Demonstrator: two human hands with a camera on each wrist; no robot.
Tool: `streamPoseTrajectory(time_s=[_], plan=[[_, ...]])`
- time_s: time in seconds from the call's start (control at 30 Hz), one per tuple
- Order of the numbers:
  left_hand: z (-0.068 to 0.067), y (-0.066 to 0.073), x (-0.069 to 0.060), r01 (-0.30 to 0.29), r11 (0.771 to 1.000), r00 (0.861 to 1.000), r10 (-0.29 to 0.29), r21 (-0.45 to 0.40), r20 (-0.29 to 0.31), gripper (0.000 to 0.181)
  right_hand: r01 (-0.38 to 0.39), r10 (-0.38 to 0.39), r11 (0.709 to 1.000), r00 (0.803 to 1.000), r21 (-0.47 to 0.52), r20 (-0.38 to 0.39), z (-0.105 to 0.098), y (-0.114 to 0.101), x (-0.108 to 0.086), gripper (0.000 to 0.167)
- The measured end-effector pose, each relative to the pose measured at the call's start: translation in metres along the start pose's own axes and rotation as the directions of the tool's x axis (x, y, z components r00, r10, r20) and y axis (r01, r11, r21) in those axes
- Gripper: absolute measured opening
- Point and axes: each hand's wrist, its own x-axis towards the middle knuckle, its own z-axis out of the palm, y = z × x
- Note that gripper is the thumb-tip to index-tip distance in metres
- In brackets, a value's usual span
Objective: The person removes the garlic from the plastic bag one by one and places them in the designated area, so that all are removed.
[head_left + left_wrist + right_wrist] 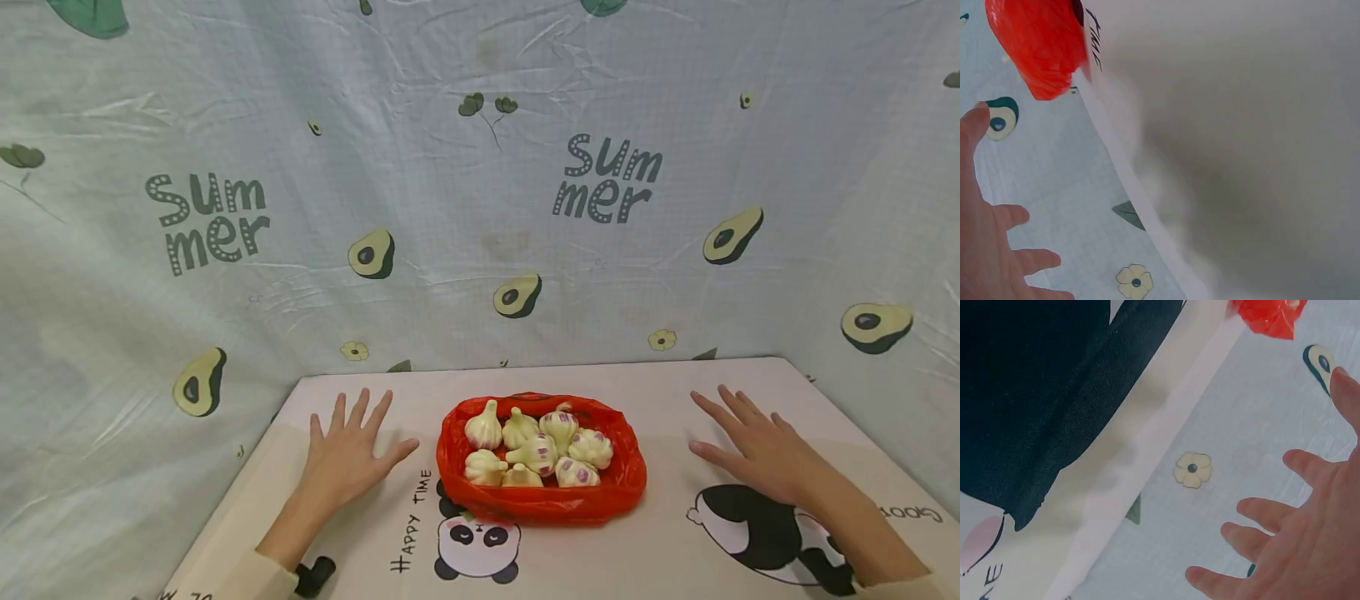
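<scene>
A red plastic bag (542, 505), its rim spread wide, stands mid-table with several garlic bulbs (536, 455) inside. Some bulbs show purple streaks. To the bag's left, my left hand (341, 465) is held with fingers spread, apart from the bag and holding nothing. On the other side, my right hand (761, 450) is likewise spread and bare, farther from the bag. The left wrist view catches part of the red bag (1041, 47) beyond the thumb; the right wrist view has only a corner of the bag (1272, 319) at its top.
The pale table (600, 562) carries printed pandas and lettering. Behind it and at both sides hangs a light cloth (435, 183) with avocado prints. A small black object (315, 577) shows beside the left sleeve (258, 577).
</scene>
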Motion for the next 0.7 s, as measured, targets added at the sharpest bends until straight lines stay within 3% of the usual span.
streamPoseTrajectory(time_s=[0.23,0.57,0.7], plan=[[-0.006,0.016,-0.008,-0.007,1.000,1.000,0.007,-0.004,0.011,0.094,0.036,-0.036,0.999,0.999,0.007,-0.030,-0.006,-0.011,-0.010,0.083],[-0.004,0.040,-0.007,-0.061,0.987,0.996,0.069,-0.146,0.048,0.087,0.117,-0.118,0.993,0.991,-0.015,-0.064,-0.010,-0.048,-0.008,0.080],[-0.002,0.049,-0.007,-0.087,0.976,0.995,0.096,-0.202,0.036,0.084,0.142,-0.142,0.990,0.988,-0.001,-0.067,-0.013,-0.061,-0.006,0.080]])
